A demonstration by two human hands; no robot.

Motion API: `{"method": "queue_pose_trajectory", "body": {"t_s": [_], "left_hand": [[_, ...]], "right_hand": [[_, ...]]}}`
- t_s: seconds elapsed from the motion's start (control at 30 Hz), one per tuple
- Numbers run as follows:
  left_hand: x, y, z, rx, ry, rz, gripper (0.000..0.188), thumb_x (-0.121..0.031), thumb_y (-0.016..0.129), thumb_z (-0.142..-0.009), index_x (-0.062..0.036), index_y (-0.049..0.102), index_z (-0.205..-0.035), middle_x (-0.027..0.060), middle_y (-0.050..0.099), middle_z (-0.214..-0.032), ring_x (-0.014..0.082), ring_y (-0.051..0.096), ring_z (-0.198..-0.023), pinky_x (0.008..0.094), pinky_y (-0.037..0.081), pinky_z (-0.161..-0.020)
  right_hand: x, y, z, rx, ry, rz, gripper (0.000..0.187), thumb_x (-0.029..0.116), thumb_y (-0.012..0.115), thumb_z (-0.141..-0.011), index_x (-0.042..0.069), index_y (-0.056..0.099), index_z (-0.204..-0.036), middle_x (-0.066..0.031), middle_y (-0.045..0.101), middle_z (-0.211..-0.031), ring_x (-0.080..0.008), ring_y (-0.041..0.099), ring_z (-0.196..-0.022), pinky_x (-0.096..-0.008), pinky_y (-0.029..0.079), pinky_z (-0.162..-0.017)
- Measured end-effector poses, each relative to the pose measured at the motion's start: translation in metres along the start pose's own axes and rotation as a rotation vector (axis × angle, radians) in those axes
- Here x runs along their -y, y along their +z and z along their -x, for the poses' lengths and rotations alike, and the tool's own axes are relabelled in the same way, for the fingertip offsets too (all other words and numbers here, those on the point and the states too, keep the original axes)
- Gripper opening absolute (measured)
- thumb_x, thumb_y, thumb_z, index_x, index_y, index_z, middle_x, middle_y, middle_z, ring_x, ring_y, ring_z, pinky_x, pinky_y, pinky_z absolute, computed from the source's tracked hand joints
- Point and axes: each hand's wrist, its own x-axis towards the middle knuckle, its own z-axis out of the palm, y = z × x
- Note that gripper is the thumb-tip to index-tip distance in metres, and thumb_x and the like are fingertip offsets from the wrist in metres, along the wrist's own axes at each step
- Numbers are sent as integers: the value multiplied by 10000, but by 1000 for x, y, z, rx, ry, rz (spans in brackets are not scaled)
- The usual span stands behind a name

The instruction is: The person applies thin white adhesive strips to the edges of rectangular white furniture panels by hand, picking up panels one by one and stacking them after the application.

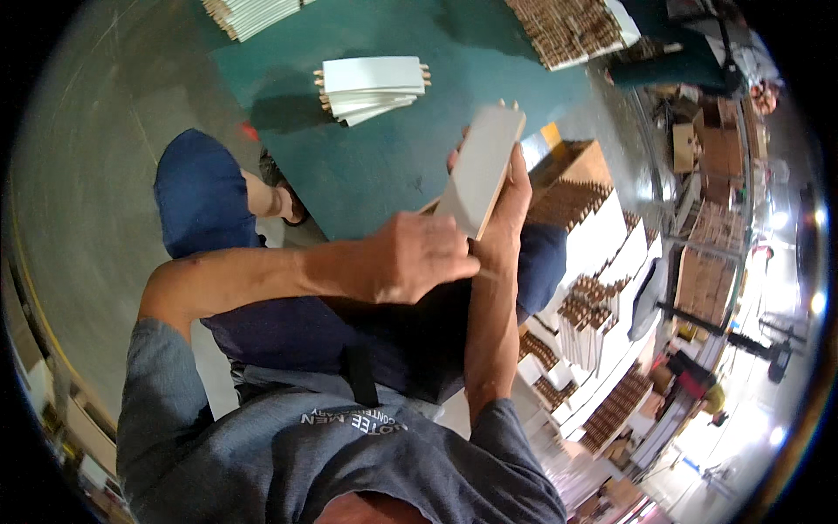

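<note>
A long white slat [482, 166] with bare wooden edges and small wooden pegs at its far end stands tilted over my lap. My right hand [513, 188] grips it from below and along its right side. Close to the slat's near end is my left hand [415, 260], its fingers curled together and slightly blurred. Whether anything is pinched in them, I cannot make out. Beyond my hands, a fanned stack of white slats [371, 77] with pegs at both ends lies on the green table [384, 166].
More white slats [253, 16] lie at the table's far left, and a stack with brown pegged ends [567, 31] at its far right. Pegged white slats [602, 236] are piled high to my right, beside a cardboard box [585, 162]. Racks with cartons [705, 275] stand farther right.
</note>
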Motion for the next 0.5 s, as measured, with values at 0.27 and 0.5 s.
{"method": "queue_pose_trajectory", "body": {"t_s": [0.27,0.5], "left_hand": [[40,-46,-22,-378,-321,89,70,-44,682,-875,1,675,-929,90,623,-805,194,626,-728,331,502,-629],[31,-54,-16,-396,-237,32,155,-3,693,-806,-3,692,-962,103,641,-919,263,648,-879,371,542,-755]], "right_hand": [[-26,-35,-14,-201,-12,485,393,374,422,-1052,32,521,-1219,-94,595,-969,-185,607,-798,-316,530,-664],[-56,-17,-43,59,-95,849,395,345,431,-1051,7,516,-1237,-107,593,-1015,-192,609,-877,-332,533,-744]]}}
